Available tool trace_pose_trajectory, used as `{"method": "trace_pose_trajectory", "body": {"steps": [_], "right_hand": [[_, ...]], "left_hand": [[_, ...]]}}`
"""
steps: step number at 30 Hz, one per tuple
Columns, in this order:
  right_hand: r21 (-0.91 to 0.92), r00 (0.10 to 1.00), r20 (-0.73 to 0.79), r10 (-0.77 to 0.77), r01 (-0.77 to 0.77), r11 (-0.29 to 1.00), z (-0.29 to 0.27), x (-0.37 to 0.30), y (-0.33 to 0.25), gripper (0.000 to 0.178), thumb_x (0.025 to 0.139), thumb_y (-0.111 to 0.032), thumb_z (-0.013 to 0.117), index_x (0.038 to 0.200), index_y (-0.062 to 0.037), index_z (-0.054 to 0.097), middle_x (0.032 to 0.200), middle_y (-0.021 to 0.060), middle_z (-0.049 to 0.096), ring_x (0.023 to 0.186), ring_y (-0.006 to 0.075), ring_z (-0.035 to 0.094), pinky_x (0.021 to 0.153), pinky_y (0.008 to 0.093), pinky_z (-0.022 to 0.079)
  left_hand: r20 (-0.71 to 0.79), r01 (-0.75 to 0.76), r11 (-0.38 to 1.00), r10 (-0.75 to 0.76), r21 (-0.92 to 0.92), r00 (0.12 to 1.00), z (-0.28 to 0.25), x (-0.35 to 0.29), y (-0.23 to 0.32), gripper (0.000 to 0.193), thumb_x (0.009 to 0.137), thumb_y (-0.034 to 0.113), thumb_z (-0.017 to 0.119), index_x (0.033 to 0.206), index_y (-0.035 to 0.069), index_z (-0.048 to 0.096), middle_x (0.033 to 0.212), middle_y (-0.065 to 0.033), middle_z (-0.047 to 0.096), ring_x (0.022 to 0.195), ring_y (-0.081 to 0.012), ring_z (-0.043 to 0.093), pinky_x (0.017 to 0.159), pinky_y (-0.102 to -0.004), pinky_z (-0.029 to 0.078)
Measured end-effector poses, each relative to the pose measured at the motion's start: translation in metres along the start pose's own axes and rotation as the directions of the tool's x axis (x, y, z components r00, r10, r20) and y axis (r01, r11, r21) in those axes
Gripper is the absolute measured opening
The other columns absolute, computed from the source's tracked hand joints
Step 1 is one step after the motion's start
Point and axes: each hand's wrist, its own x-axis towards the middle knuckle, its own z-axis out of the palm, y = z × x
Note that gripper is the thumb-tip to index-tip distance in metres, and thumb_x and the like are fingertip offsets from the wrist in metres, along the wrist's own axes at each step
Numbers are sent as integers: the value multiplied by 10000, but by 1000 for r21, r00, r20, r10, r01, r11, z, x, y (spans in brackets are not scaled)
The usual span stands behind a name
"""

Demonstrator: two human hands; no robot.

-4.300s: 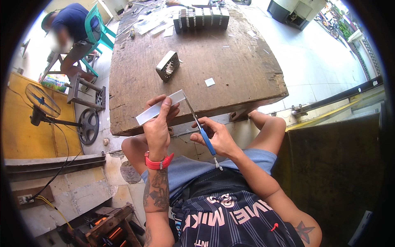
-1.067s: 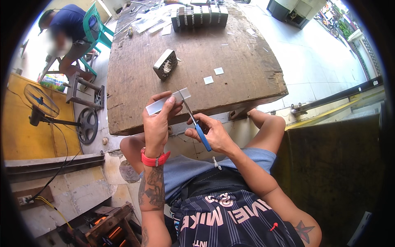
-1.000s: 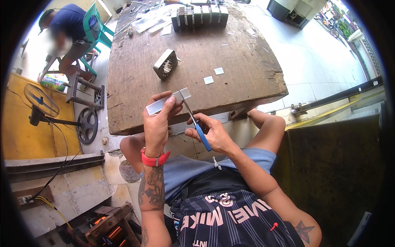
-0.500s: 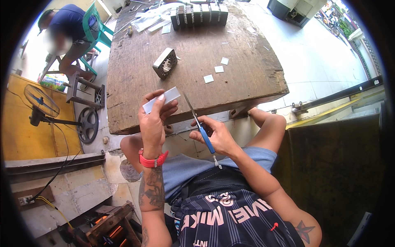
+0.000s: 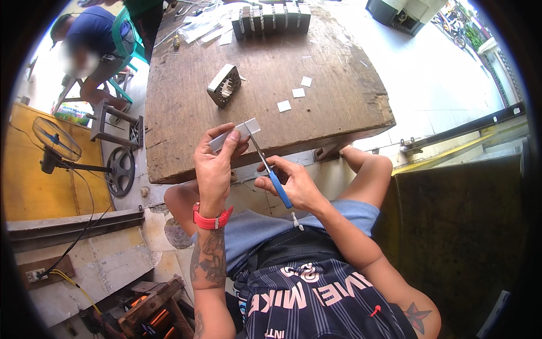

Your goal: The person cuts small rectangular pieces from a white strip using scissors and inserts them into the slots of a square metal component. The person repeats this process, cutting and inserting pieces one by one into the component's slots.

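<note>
Pinched between thumb and fingers, a white flat strip (image 5: 224,139) is in my left hand (image 5: 215,161). My right hand (image 5: 293,183) grips blue-handled scissors (image 5: 277,186). Their blades lie across the strip near its far right end, just beyond my left fingertips. On the wooden table (image 5: 186,118) ahead stands a small dark box-like part with a metal rim and slotted face (image 5: 224,86), tilted toward me. Three small white squares lie to the right, among them a near square (image 5: 284,106).
A row of dark blocks (image 5: 271,24) stands at the table's far end, beside clear plastic bags (image 5: 206,25) and scraps. A seated person (image 5: 96,34) is at the far left, with another person (image 5: 144,17) standing beside. A fan (image 5: 56,138) stands left.
The strip has moved slightly right, and the scissor blades have come onto it from beside it. Another person has appeared at the far left.
</note>
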Motion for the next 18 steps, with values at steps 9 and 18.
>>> {"method": "trace_pose_trajectory", "body": {"steps": [9, 18], "right_hand": [[2, 999, -28, -28, 28, 1000, 1, 3, 3, 639, 868, -541, 863, 1193, -14, 703, 778, 10, 645, 729, 82, 557, 648, 282, 465], [117, 1000, -29, -9, 12, 993, 6, 7, 17, 565, 877, -490, 882, 1171, -32, 726, 695, -15, 575, 654, 67, 478, 567, 282, 396]], "left_hand": [[-3, 26, 1000, -26, -8, 1000, -1, 2, -1, 290, 1025, 96, 726, 1258, -57, 647, 1115, -172, 747, 985, -221, 776, 879, -331, 661], [-7, 68, 995, -68, 68, 998, 0, 2, 0, 271, 1049, 120, 694, 1260, -35, 624, 1109, -162, 739, 955, -206, 773, 882, -325, 652]]}}
